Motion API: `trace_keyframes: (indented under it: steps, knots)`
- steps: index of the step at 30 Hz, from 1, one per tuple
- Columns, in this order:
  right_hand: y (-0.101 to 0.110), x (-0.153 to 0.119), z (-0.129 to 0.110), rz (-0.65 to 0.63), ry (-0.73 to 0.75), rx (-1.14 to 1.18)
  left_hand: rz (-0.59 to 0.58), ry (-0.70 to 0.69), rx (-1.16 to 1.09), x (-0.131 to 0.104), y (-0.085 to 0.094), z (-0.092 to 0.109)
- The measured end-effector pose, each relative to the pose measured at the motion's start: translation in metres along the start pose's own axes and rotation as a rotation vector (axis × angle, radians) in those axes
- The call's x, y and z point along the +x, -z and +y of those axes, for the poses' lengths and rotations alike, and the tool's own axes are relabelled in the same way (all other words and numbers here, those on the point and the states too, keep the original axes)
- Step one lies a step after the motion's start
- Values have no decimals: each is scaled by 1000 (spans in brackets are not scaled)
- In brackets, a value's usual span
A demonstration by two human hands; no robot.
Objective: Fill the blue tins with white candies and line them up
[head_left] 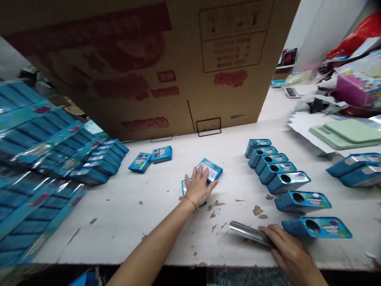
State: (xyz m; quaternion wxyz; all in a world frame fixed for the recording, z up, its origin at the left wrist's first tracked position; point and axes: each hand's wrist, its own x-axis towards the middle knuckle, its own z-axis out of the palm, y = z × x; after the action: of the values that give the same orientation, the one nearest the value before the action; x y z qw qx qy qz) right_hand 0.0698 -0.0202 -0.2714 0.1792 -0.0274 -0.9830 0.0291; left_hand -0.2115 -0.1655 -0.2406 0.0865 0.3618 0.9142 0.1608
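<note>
At the left hand's nine to ten o'clock stood blue packs, too blurred to count; at ten lay two loose blue tins. At twelve, one cardboard carton bounded the white tabletop. The left hand, fingers spread and ungripping, lay over two printed tins; bare surface gave room rightward. At four, one right hand was wrapped round one metal tube, near the front edge. Two to four: seven holed tins. At two, one green scale; at three, two further tins.
</note>
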Motion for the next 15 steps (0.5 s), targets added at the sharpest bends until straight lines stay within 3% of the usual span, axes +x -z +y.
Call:
trace_keyframes:
  steps: [3, 7, 9, 11, 13, 15]
  knots:
    - [-1, -3, 0, 12, 4, -5, 48, 47, -32, 0, 19, -24]
    - [-1, -3, -1, 38, 30, -26, 215, 317, 169, 57, 70, -114]
    - [-1, -2, -1, 51, 39, -41, 197, 445, 183, 80, 89, -162]
    - [-1, 0, -2, 38, 14, -46, 149, 564, 121, 87, 94, -194]
    - [2, 2, -5, -2, -35, -28, 124, 597, 71, 75, 85, -204]
    - [6, 4, -9, -57, -78, 11, 137, 579, 59, 50, 69, -190]
